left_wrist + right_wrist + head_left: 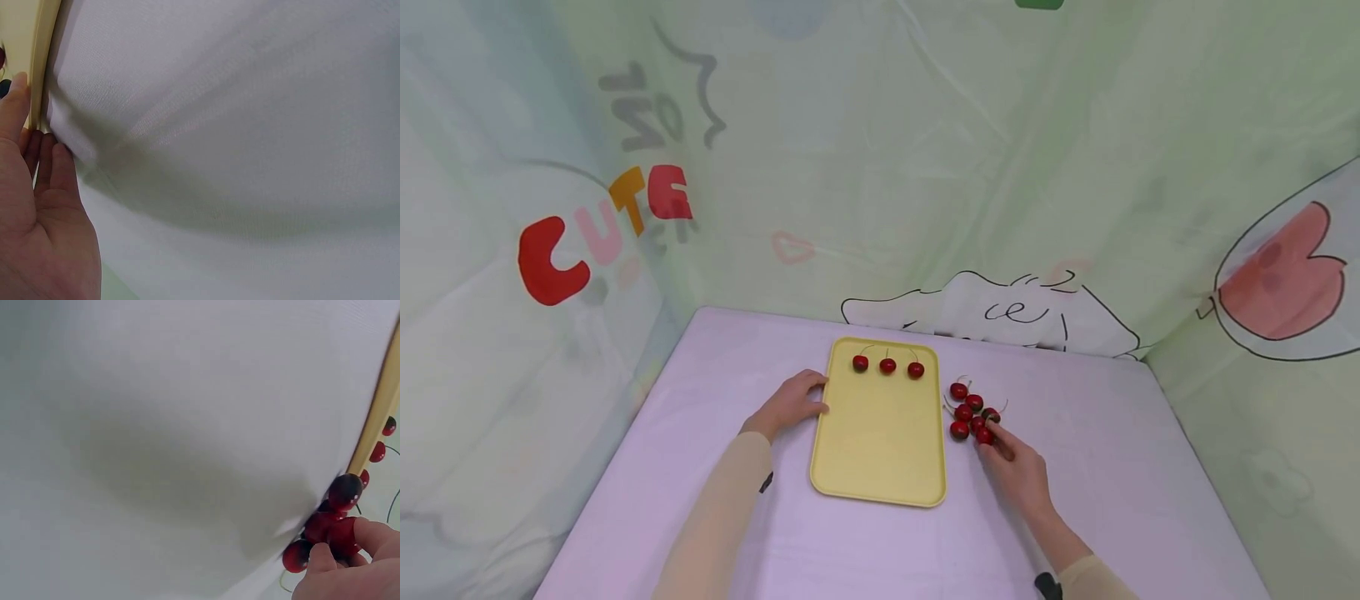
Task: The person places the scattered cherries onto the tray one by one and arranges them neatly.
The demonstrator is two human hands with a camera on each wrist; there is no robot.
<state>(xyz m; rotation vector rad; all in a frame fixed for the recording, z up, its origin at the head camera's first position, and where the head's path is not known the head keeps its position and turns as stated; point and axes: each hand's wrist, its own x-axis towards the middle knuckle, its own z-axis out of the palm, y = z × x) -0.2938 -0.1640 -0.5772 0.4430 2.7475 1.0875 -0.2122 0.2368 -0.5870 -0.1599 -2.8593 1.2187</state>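
Observation:
A yellow rectangular tray (880, 450) lies on the table, with three dark red cherries in a row near its far end; the middle cherry (887, 366) has its stem up. My left hand (787, 405) holds the tray's left rim, thumb over the edge and fingertips against the outside in the left wrist view. Right of the tray is a loose pile of several stemmed cherries (963, 412). At the pile's near side my right hand (1021, 479) pinches a cherry (341, 535) between thumb and fingers, still among the others.
A pale lilac cloth (1120, 467) covers the table. Printed curtains (880, 167) hang behind it and on both sides, with a white cartoon figure (985, 308) along the back edge.

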